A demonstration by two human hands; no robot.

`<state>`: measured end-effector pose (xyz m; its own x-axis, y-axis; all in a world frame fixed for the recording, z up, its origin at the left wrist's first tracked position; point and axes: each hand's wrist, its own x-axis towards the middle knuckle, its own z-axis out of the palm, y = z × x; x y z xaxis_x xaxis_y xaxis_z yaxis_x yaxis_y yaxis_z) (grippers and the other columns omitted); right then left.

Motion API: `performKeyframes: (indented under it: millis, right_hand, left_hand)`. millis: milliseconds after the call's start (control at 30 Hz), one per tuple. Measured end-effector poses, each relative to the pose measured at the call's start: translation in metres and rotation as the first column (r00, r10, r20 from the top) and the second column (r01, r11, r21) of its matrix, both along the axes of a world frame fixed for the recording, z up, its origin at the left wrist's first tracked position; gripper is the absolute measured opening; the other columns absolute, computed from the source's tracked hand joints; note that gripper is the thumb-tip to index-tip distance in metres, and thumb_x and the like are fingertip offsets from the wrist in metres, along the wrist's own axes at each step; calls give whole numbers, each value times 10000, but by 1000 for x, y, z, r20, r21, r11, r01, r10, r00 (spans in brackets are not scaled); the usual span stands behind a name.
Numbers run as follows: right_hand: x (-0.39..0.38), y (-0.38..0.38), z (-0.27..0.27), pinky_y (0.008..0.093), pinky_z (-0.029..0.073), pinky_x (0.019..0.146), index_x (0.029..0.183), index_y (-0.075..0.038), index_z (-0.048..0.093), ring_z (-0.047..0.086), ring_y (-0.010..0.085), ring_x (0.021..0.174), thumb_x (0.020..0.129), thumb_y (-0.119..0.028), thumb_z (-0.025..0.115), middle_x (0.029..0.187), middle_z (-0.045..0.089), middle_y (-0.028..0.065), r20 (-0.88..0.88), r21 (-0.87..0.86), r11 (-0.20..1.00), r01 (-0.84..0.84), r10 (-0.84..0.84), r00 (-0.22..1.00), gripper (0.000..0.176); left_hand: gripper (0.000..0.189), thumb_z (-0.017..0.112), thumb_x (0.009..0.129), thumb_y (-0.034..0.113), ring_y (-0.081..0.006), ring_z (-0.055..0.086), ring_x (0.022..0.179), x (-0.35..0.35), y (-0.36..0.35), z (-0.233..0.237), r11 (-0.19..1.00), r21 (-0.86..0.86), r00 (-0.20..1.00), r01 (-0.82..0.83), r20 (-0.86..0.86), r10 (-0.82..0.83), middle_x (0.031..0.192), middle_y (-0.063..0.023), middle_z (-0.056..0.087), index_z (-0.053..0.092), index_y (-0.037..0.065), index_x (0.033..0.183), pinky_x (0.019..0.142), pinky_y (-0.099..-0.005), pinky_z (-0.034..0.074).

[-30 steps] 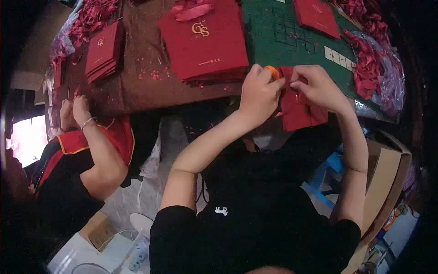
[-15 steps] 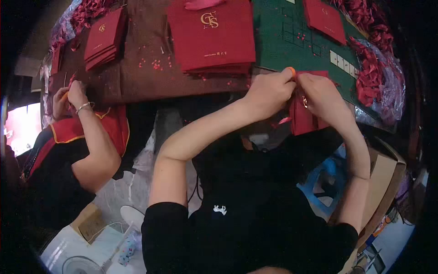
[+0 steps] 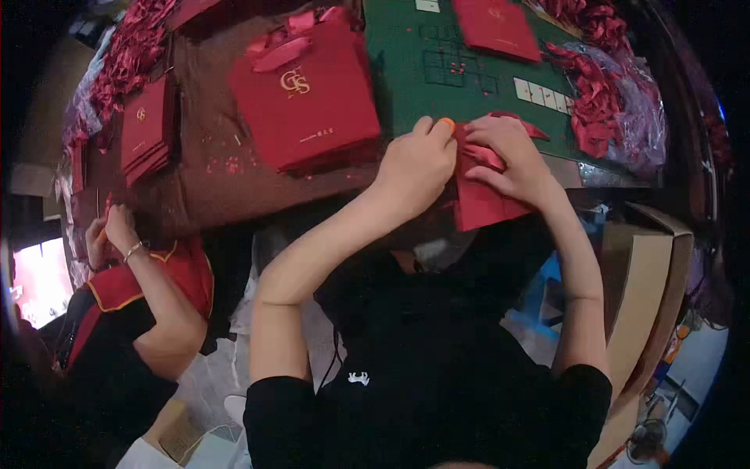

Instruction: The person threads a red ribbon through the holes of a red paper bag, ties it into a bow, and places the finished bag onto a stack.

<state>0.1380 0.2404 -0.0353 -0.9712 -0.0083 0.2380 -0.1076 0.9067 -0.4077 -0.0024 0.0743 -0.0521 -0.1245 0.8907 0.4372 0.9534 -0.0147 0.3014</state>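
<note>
My left hand (image 3: 422, 160) is closed with a small orange tool (image 3: 446, 123) showing at the fingertips; its kind is mostly hidden. It sits at the left side of a red paper bag (image 3: 478, 205) at the table's near edge. Over the bag's upper part lies my right hand (image 3: 512, 160), fingers bent and apart from the thumb. A red ribbon (image 3: 486, 156) shows in the gap between thumb and fingers, and no firm grip on it is visible. Part of the bag is covered by both hands.
Stacked red bags with gold lettering (image 3: 312, 102) lie beyond my left hand; another stack (image 3: 144, 129) is further left. A green mat (image 3: 398, 74) carries white cards (image 3: 541, 94). Ribbon bundles (image 3: 598, 117) stand at right. A co-worker's hands (image 3: 113, 230) work at left. A cardboard box (image 3: 641, 289) is beside me.
My right hand has come out of its pinch beside the left hand and spread over the bag, turning it. The left stays closed on the orange tool. The whole view has shifted.
</note>
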Motion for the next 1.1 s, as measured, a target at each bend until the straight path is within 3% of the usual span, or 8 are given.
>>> performKeyframes:
  millis: [100, 300, 467, 533, 700, 767, 933, 1100]
  right_hand:
    - [6, 5, -17, 434, 349, 1011, 1107, -76, 588, 531, 249, 1160, 733, -354, 759, 1200, 593, 73, -117, 94, 996, -5, 16, 993, 496]
    - [10, 16, -22, 475, 299, 1057, 1175, -101, 573, 495, 232, 1197, 709, -430, 742, 1240, 567, 60, -118, 160, 984, 78, -59, 991, 594]
    - [13, 18, -26, 489, 300, 1065, 1180, -108, 575, 486, 240, 1205, 728, -331, 736, 1248, 554, 65, -151, 230, 969, 91, -57, 987, 529]
    - [13, 15, -18, 497, 307, 1063, 1129, -113, 592, 483, 249, 1207, 730, -276, 726, 1236, 560, 69, -194, 401, 911, 93, -15, 981, 451]
    - [15, 4, -27, 424, 429, 947, 986, -73, 585, 571, 256, 1031, 667, -186, 725, 1069, 601, 73, -323, 470, 881, -54, 229, 918, 366]
    - [13, -4, -19, 401, 448, 849, 957, -51, 573, 576, 256, 912, 636, -210, 737, 934, 583, 80, 12, 306, 943, -128, 130, 991, 394]
    - [4, -5, -15, 392, 398, 684, 926, -39, 560, 522, 299, 742, 749, -341, 731, 773, 523, 108, -74, 83, 990, -110, 116, 990, 389]
    - [4, 8, -24, 393, 398, 689, 884, -42, 549, 513, 292, 755, 750, -325, 724, 800, 515, 103, -137, 88, 980, -180, 191, 972, 358]
  left_hand:
    - [141, 620, 661, 40, -252, 539, 897, -7, 4, 8, 988, -147, 998, 51, 28, -48, 936, -81, 532, 610, 31, 801, 688, -360, 524]
    - [95, 626, 641, 73, -230, 519, 887, -15, 8, 23, 976, -178, 959, 123, -230, -163, 861, -43, 543, 645, 69, 734, 755, -344, 408]
    - [66, 657, 702, 97, -244, 519, 841, -17, 11, 22, 973, -185, 973, 139, -155, -169, 839, -57, 531, 627, 60, 748, 728, -366, 404]
    - [69, 668, 712, 93, -253, 528, 847, -19, 9, 19, 985, -135, 987, 107, -109, -122, 835, -66, 536, 632, 58, 758, 727, -370, 406]
    - [169, 688, 710, 83, -277, 554, 861, -13, 8, 7, 1000, -25, 1000, 4, 13, -4, 871, -82, 557, 669, 56, 875, 747, -388, 437]
    - [204, 699, 692, 67, -277, 563, 844, -8, 7, 0, 999, 28, 998, 17, 62, -19, 857, -82, 559, 664, 65, 893, 735, -383, 448]
    - [154, 698, 679, 62, -281, 560, 803, -3, 17, -18, 989, 139, 995, -48, 95, 35, 822, -77, 543, 618, 71, 810, 702, -391, 451]
    - [175, 631, 671, 6, -301, 577, 871, 8, 11, -17, 984, 180, 999, -18, 52, 9, 844, -117, 547, 605, 17, 844, 770, -403, 474]
